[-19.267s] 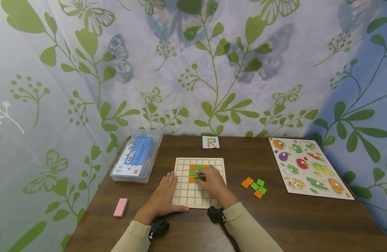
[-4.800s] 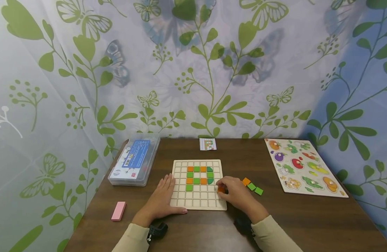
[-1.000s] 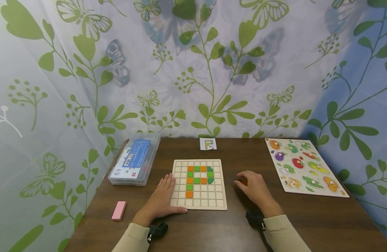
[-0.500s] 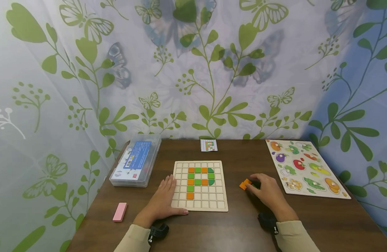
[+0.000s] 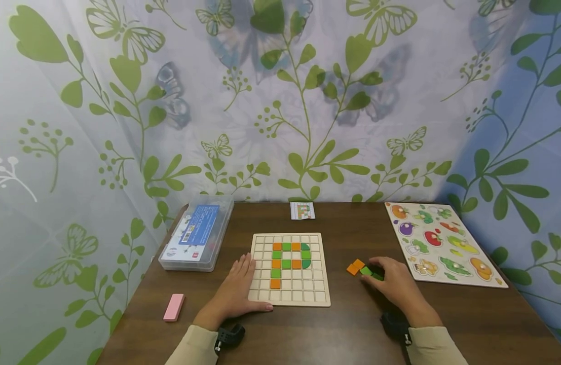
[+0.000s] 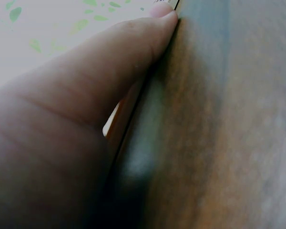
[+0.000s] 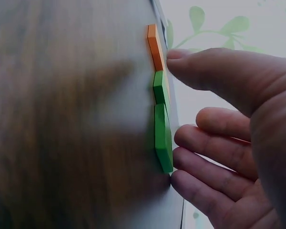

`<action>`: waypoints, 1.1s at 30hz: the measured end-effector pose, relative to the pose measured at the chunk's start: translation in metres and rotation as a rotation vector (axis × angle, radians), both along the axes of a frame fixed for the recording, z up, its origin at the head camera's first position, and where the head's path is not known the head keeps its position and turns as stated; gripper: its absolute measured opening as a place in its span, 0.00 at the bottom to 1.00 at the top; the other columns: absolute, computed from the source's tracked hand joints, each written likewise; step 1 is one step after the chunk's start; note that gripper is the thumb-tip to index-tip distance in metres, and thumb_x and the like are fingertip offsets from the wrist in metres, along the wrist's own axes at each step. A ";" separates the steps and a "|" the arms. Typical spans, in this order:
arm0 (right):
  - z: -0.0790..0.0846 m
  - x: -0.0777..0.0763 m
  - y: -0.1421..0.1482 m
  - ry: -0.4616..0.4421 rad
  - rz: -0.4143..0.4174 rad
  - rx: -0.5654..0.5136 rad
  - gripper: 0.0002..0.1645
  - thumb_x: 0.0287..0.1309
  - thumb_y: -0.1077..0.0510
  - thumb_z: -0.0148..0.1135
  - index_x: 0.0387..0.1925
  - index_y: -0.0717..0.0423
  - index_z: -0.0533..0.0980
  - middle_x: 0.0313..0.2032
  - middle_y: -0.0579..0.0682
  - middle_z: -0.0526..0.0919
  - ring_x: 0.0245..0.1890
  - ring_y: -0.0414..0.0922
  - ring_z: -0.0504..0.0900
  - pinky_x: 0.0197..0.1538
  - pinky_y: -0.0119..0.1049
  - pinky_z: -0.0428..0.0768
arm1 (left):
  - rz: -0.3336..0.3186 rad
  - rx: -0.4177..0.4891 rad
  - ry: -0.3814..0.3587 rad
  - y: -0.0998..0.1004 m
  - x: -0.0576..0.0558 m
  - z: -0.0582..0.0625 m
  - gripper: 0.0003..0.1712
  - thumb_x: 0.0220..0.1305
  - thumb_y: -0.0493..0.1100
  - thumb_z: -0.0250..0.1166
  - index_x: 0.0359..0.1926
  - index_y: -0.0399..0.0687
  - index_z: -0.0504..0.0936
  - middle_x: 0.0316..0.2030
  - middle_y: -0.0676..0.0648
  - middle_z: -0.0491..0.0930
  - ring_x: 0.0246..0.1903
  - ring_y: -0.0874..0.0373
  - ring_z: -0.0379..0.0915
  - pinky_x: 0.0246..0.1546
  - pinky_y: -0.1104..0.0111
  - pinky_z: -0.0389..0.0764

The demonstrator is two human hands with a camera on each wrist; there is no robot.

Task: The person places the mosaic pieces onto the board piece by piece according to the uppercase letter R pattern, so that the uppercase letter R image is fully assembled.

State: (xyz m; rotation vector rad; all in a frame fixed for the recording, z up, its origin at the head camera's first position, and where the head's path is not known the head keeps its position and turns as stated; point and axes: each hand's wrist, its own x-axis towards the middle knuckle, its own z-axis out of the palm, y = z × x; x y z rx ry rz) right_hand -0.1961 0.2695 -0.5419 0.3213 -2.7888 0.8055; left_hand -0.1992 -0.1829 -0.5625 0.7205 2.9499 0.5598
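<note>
The wooden grid board (image 5: 307, 296) bears orange, green and half-round dark green tiles laid as a letter P; an orange tile (image 5: 275, 284) ends its stem. My left hand (image 5: 236, 286) rests flat along the board's left edge, thumb stretched at the front edge; the left wrist view shows that thumb (image 6: 119, 52) close up. To the right of the board, my right hand (image 5: 396, 284) hovers with thumb and fingers apart over two green tiles (image 7: 162, 138). Two orange tiles (image 5: 352, 269) lie just left of these. In the right wrist view the fingertips are right beside the green tiles.
A small printed pattern card (image 5: 302, 211) lies at the back of the dark wooden table (image 5: 326, 334). A clear plastic case (image 5: 198, 233) and a pink block (image 5: 174, 307) are on the left. A vegetable puzzle board (image 5: 444, 243) lies on the right.
An orange tile, pinched by my right hand 4.8 s ago, now ends the P's stem. Since then that hand has moved right, uncovering the loose orange tiles. My left hand has stayed put.
</note>
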 end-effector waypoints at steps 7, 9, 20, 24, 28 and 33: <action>0.003 0.003 0.000 -0.035 0.010 0.004 0.28 0.51 0.58 0.85 0.51 0.68 0.83 0.47 0.60 0.86 0.45 0.57 0.85 0.50 0.59 0.84 | -0.001 0.005 -0.004 0.000 0.001 0.001 0.82 0.48 0.88 0.63 0.82 0.31 0.49 0.82 0.33 0.43 0.80 0.39 0.36 0.77 0.46 0.45; 0.003 0.004 0.000 -0.048 0.010 0.005 0.28 0.50 0.59 0.85 0.50 0.67 0.84 0.46 0.60 0.87 0.45 0.56 0.85 0.50 0.59 0.84 | -0.001 0.004 -0.004 0.000 0.001 0.000 0.82 0.48 0.88 0.64 0.82 0.31 0.49 0.82 0.33 0.43 0.81 0.39 0.36 0.77 0.46 0.45; 0.006 0.006 0.001 -0.113 0.005 0.010 0.23 0.48 0.68 0.81 0.48 0.66 0.83 0.43 0.56 0.86 0.40 0.52 0.83 0.49 0.59 0.84 | -0.003 -0.002 0.008 0.000 -0.001 -0.001 0.82 0.49 0.89 0.63 0.82 0.32 0.49 0.82 0.33 0.42 0.81 0.40 0.36 0.77 0.46 0.45; 0.003 0.007 0.001 -0.113 -0.004 0.001 0.20 0.48 0.70 0.79 0.45 0.65 0.84 0.41 0.54 0.85 0.39 0.50 0.83 0.48 0.57 0.84 | -0.009 -0.011 0.009 0.000 -0.002 -0.002 0.82 0.48 0.90 0.62 0.82 0.32 0.49 0.82 0.33 0.42 0.81 0.40 0.35 0.77 0.48 0.44; 0.001 0.006 0.000 -0.093 -0.004 0.004 0.18 0.47 0.71 0.78 0.43 0.64 0.84 0.39 0.53 0.86 0.38 0.50 0.84 0.47 0.56 0.85 | -0.014 -0.008 0.017 -0.001 -0.002 -0.001 0.82 0.48 0.89 0.62 0.82 0.31 0.49 0.82 0.32 0.43 0.80 0.39 0.36 0.77 0.47 0.44; 0.002 0.006 -0.001 -0.085 -0.012 0.012 0.18 0.48 0.71 0.78 0.43 0.64 0.84 0.40 0.54 0.86 0.39 0.51 0.85 0.47 0.56 0.85 | -0.017 -0.002 0.021 -0.001 0.000 0.000 0.82 0.49 0.89 0.61 0.82 0.30 0.49 0.81 0.31 0.43 0.80 0.37 0.37 0.77 0.46 0.45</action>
